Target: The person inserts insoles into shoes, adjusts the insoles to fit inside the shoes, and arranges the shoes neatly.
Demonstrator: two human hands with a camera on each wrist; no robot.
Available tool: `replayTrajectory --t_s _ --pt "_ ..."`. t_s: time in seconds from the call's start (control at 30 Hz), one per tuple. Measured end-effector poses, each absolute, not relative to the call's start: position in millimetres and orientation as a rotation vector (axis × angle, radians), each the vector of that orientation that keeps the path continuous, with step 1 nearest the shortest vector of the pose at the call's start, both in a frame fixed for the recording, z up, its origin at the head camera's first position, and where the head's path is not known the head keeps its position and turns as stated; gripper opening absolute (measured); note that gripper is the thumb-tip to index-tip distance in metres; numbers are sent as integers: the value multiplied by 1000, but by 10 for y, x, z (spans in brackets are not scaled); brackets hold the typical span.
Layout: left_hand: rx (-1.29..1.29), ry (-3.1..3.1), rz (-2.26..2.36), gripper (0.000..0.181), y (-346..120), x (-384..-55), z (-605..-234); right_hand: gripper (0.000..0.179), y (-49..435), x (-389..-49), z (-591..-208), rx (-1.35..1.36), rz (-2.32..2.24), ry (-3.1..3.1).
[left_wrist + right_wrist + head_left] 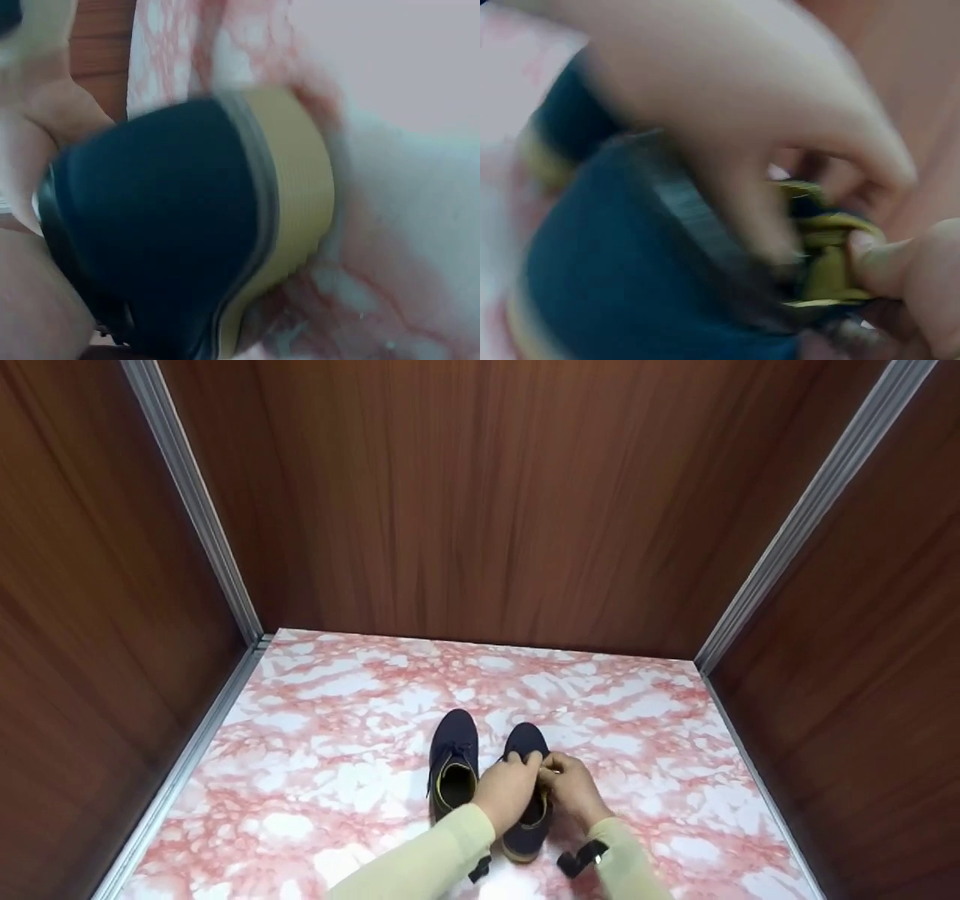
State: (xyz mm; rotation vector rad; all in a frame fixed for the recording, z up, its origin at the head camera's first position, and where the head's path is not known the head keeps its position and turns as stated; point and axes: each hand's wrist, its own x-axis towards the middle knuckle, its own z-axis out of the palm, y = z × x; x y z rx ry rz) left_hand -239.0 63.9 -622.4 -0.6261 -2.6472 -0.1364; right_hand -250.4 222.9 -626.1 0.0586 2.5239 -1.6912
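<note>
Two dark navy lace-up shoes with yellow lining stand side by side, toes pointing away: the left shoe (455, 731) and the right shoe (527, 739). Over the laces of the right one, my left hand (506, 791) grips its upper, the thumb reaching into the opening in the right wrist view. My right hand (576, 789) pinches the yellow-lined edge near the tongue (829, 274) from the other side. In the left wrist view the heel (172, 217) and its tan sole (296, 180) show large and blurred. The hands hide most of the lacing.
The shoes are on a red-and-white marbled surface (330, 750). Brown wood-grain panels (465, 510) enclose it at the back and both sides, joined by metal corner rails (199, 502). Black straps (583, 858) are on both wrists.
</note>
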Motion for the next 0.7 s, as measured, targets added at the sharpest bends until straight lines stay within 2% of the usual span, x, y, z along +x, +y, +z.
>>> replayTrajectory --t_s 0.07,0.27,0.37,0.4,0.53,0.7 --pt "-638 -2650 -177 8 620 -2441 -6210 10 2168 -2425 -6277 -7 -1592 2682" --pt "-649 -2793 -529 9 520 -2567 -6109 48 2153 -2207 -6462 -318 -1408 3009" --pt "-592 -2817 -729 10 489 -2642 -6044 57 2134 -2157 -6540 -416 -1312 3199" --pt "-580 -2788 -762 8 484 -2701 -6129 58 2119 -2150 -6547 -421 -1270 3245" --pt "-520 -2740 -844 9 507 -2741 -6158 44 2022 -2181 -6499 -359 -1004 3403" --pt "-475 -2776 -883 16 573 -2595 -6083 21 1942 -2274 -6375 -281 -744 3475"
